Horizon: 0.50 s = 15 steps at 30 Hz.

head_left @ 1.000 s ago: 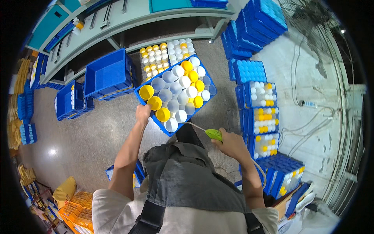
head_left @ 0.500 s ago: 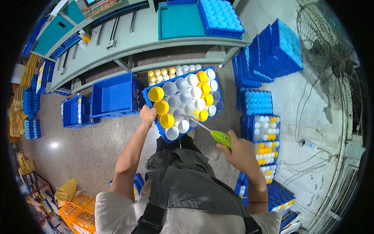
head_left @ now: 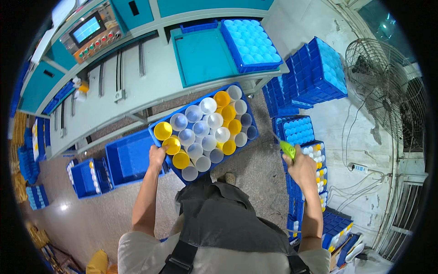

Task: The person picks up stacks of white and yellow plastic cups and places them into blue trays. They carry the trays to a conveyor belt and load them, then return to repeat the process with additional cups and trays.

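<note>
The left hand [head_left: 157, 154] grips the near-left edge of a blue tray [head_left: 250, 119], fingers curled over its rim, and holds it up tilted in front of the body, between the chest and the grey workbench [head_left: 137, 86]. The tray is a rectangular grid of round pockets, nearly every one filled with a cup [head_left: 209, 105] standing mouth up. Most cups are translucent white; the yellow ones [head_left: 163, 130] sit in two groups, one at the left end by the holding hand and one running down the far-right side. The right hand [head_left: 301, 166] is out to the right, well apart from the tray, closed in a fist around a green-handled tool [head_left: 287, 149] whose tip points up and away. Below that hand stand stacks of blue crates [head_left: 299, 130] holding more cups. A further tray [head_left: 251, 43] of pale cups lies on the bench top.
</note>
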Each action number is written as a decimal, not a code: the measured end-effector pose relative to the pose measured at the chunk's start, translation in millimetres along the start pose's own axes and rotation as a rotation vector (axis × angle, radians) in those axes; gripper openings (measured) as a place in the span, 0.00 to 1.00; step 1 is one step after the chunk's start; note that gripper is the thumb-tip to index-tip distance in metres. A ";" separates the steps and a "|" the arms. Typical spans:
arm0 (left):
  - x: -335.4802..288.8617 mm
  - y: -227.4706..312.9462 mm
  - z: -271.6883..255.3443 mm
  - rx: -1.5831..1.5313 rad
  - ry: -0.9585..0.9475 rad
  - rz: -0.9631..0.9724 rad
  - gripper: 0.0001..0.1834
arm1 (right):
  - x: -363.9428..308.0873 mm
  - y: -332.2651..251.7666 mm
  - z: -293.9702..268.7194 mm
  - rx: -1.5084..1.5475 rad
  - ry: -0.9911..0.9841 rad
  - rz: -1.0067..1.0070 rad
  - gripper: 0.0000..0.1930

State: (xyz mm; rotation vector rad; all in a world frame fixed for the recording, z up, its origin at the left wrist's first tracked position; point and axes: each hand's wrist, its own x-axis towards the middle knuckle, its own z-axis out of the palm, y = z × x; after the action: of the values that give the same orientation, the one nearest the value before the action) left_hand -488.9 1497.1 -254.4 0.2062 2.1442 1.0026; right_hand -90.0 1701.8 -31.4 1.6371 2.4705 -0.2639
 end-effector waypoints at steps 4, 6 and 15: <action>59.8 -18.8 -7.3 -0.172 0.019 0.013 0.19 | 45.9 -35.8 -4.9 -0.003 0.047 -0.037 0.19; 84.2 -22.6 14.8 -0.326 -0.007 -0.013 0.19 | 49.8 -24.3 10.6 -0.062 0.052 0.059 0.20; 75.8 104.1 180.6 -0.942 0.070 -0.531 0.20 | -17.6 13.3 98.3 -0.080 -0.017 0.343 0.31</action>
State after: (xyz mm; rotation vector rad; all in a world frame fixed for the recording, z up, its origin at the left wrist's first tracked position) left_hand -434.6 1707.8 -297.4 -0.8067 1.4357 1.5464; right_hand -67.0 1667.9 -123.4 1.9719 2.1086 -0.1305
